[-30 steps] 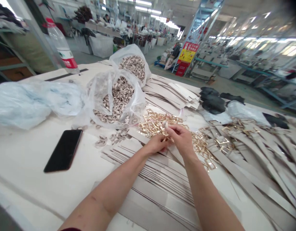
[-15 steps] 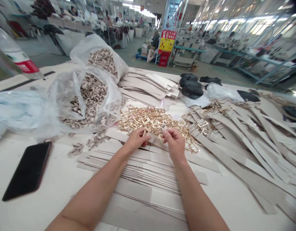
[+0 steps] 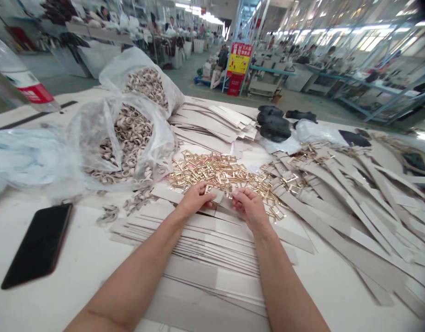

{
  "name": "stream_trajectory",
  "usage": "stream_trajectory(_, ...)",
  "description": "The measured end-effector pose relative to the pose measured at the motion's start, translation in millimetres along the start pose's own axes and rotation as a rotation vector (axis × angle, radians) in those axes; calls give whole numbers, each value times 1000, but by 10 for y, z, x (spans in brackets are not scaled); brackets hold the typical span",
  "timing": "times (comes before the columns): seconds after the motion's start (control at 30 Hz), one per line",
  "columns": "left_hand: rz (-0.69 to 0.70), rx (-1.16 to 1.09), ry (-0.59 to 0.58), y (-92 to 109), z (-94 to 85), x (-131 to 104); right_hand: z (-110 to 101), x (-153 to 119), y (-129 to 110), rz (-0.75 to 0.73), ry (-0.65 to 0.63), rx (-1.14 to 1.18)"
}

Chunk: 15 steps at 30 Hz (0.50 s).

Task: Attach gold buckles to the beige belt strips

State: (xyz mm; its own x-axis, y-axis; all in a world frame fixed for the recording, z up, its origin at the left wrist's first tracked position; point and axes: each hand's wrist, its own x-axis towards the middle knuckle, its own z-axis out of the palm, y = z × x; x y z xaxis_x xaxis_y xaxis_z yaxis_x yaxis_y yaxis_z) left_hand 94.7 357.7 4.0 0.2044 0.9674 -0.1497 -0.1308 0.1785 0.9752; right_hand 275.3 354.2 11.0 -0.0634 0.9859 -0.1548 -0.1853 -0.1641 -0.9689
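My left hand (image 3: pixel 196 199) pinches the end of a pale beige strap (image 3: pixel 217 195), with a gold buckle (image 3: pixel 209 188) at its fingertips. Just to the right, my right hand (image 3: pixel 249 203) is closed on something small by the strap's end; it looks metallic, but the fingers partly hide it. A heap of gold rectangular buckles (image 3: pixel 212 166) lies right behind both hands. Under my forearms, flat beige straps (image 3: pixel 212 249) are laid out in overlapping rows.
Clear plastic bags (image 3: pixel 153 152) of small beige loops stand at the back left. A black phone (image 3: pixel 38 244) lies at the left, a bottle (image 3: pixel 29 87) behind it. Straps with buckles (image 3: pixel 337 198) pile up at the right. Black pads (image 3: pixel 273 124) sit at the back.
The strap end and buckle at my left fingertips have turned and show more plainly. My right hand has shifted slightly, its fingers now lower and closer to the strap.
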Motion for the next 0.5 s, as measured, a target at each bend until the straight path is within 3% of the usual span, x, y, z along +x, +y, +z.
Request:
stream_trajectory(0.17, 43, -69, 67, -4, -7, 30, 89, -80, 2, -8, -50, -182)
stream_trajectory(0.5, 134, -40, 140, -10, 51, 15, 135, -86, 51, 33, -91, -146)
